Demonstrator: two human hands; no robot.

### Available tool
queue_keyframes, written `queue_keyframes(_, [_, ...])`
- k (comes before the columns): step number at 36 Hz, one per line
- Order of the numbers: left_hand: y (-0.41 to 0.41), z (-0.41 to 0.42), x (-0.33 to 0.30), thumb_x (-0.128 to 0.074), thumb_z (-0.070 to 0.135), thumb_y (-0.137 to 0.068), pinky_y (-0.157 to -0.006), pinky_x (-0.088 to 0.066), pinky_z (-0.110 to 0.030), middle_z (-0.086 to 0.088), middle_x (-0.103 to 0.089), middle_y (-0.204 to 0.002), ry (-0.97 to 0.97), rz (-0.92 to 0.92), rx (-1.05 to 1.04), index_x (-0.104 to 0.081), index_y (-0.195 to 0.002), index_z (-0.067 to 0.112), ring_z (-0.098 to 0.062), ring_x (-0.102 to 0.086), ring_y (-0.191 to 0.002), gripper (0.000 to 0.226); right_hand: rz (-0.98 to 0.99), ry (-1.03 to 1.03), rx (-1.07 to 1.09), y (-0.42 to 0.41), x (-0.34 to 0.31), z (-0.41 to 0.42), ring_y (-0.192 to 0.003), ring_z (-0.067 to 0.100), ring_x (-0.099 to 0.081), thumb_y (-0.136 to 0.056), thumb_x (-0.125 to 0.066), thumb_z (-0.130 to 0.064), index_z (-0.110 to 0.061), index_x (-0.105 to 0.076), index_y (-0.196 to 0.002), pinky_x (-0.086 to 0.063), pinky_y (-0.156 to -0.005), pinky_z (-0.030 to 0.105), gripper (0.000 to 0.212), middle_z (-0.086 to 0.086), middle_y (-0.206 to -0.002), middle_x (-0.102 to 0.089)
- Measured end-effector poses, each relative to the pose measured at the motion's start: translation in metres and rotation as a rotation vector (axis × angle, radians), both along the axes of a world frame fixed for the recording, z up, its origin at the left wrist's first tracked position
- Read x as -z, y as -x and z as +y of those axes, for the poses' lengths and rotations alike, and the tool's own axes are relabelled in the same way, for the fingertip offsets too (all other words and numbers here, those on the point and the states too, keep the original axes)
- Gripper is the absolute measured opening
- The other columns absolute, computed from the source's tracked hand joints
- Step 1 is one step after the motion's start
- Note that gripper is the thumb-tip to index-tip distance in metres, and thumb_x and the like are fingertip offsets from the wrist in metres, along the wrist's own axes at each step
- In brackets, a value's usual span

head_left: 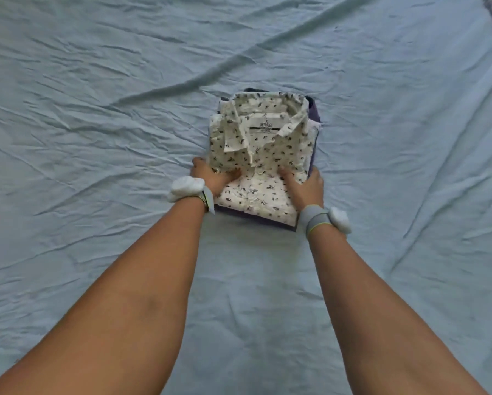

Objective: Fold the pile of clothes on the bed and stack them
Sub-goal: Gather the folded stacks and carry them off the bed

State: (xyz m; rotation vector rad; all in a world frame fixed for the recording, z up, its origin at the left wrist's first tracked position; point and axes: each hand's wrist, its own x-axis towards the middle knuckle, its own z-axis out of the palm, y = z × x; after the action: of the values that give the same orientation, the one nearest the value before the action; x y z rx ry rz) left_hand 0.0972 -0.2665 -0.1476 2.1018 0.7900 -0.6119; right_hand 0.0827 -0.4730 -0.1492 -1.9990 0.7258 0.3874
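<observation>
Stack: folded clothes (314, 121) mid-bed, purple layers beneath.
Top: white leaf-print collared shirt (260, 149), folded rectangular, collar far.
Left hand (214, 176): grips shirt's near-left edge, thumb on top.
Right hand (304, 185): grips near-right edge.
Bed sheet (96, 109): pale blue, creased.

Folded shirt (260, 155) tops the stack (314, 118) mid-bed (96, 109) — one hand (214, 176) at each near corner.

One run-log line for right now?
stage: stacking | left hand: grips white leaf-print collared shirt | right hand: grips same shirt | shirt: folded, atop purple folded clothes | surface: light-blue bedsheet
</observation>
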Motion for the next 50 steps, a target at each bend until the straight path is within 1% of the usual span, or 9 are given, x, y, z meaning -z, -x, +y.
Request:
queue_keyframes(6, [-0.014,0.009,0.015,-0.082,0.058,-0.063,-0.108,-0.037,-0.038,-0.013,-0.042,-0.145,0.035,-0.016,0.017,-0.012,-0.144,0.003,-0.035,-0.042,-0.133,0.12,0.017,-0.059,-0.027,-0.011,0.016,0.001,-0.127,0.029,-0.047,-0.085,-0.065,-0.05,-0.011,-0.022,-0.145,-0.036,-0.089,0.026,0.084,0.01,-0.143,-0.044])
queue_keyframes(13, [0.024,0.012,0.001,-0.083,0.043,-0.072,-0.099,-0.042,-0.03,-0.002,-0.057,-0.131,0.275,-0.044,-0.012,-0.045,-0.135,0.009,-0.02,-0.053,-0.12,0.081,-0.027,-0.198,-0.012,0.022,-0.005,0.0,-0.133,0.025,-0.041,-0.082,-0.069,-0.048,-0.013,-0.022,-0.147,-0.034,-0.111,0.037,0.088,0.005,-0.147,-0.041])
queue_keyframes(19, [0.09,0.012,-0.003,-0.08,0.036,-0.077,-0.093,-0.043,-0.026,0.004,-0.06,-0.121,0.357,0.031,0.068,-0.053,-0.129,0.018,-0.013,-0.055,-0.111,0.062,0.093,-0.294,-0.032,0.086,-0.002,-0.012,-0.123,0.024,-0.051,-0.08,-0.073,-0.045,-0.02,-0.027,-0.141,-0.042,-0.106,0.043,0.08,0.0,-0.133,-0.05])
queue_keyframes(24, [0.059,0.028,-0.007,-0.086,0.049,-0.063,-0.098,-0.052,-0.039,0.0,-0.072,-0.111,0.495,0.059,0.087,-0.065,-0.112,0.02,-0.016,-0.068,-0.103,0.06,-0.009,-0.397,0.097,0.072,0.007,-0.027,-0.108,0.01,-0.06,-0.066,-0.084,-0.036,-0.023,-0.036,-0.137,-0.053,-0.081,0.02,0.086,-0.004,-0.123,-0.057])
queue_keyframes(27, [0.046,0.029,-0.002,-0.083,0.032,-0.073,-0.084,-0.057,-0.03,-0.001,-0.071,-0.101,0.551,0.021,-0.004,-0.059,-0.099,0.022,-0.011,-0.071,-0.088,0.037,-0.034,-0.512,0.162,0.068,0.016,-0.03,-0.108,0.008,-0.06,-0.062,-0.082,-0.039,-0.02,-0.031,-0.142,-0.051,-0.089,0.029,0.096,-0.009,-0.119,-0.058])
queue_keyframes(31, [0.048,0.023,0.003,-0.09,0.06,-0.042,-0.091,-0.054,-0.036,-0.006,-0.059,-0.125,0.512,0.013,-0.056,-0.041,-0.131,0.011,-0.021,-0.063,-0.107,0.112,0.013,-0.537,0.111,0.07,0.02,-0.026,-0.118,0.012,-0.056,-0.066,-0.079,-0.054,-0.027,-0.03,-0.142,-0.047,-0.101,0.04,0.095,-0.013,-0.123,-0.056])
queue_keyframes(35, [0.054,0.017,-0.008,-0.089,0.066,-0.04,-0.099,-0.05,-0.043,-0.006,-0.055,-0.133,0.588,0.042,-0.073,-0.03,-0.141,0.017,-0.024,-0.059,-0.116,0.128,0.065,-0.537,0.032,0.078,0.005,-0.012,-0.127,0.017,-0.049,-0.053,-0.072,-0.076,-0.033,-0.028,-0.145,-0.038,-0.11,0.046,0.111,-0.007,-0.139,-0.05])
queue_keyframes(46, [0.119,0.032,-0.095,-0.083,0.058,-0.04,-0.099,-0.048,-0.035,0.004,-0.064,-0.122,0.515,-0.025,-0.099,-0.046,-0.135,0.019,-0.017,-0.061,-0.111,0.109,-0.041,-0.408,-0.065,0.126,-0.098,0.014,-0.129,0.014,-0.045,-0.071,-0.065,-0.066,-0.019,-0.036,-0.145,-0.034,-0.101,0.026,0.092,-0.004,-0.139,-0.049])
queue_keyframes(50, [0.147,0.045,-0.147,-0.084,0.06,-0.04,-0.103,-0.047,-0.04,0.004,-0.063,-0.123,0.479,-0.104,-0.155,-0.047,-0.135,0.02,-0.018,-0.061,-0.111,0.109,-0.069,-0.342,-0.112,0.149,-0.154,0.028,-0.124,0.015,-0.049,-0.057,-0.063,-0.079,-0.02,-0.038,-0.143,-0.038,-0.102,0.031,0.108,-0.004,-0.136,-0.052])
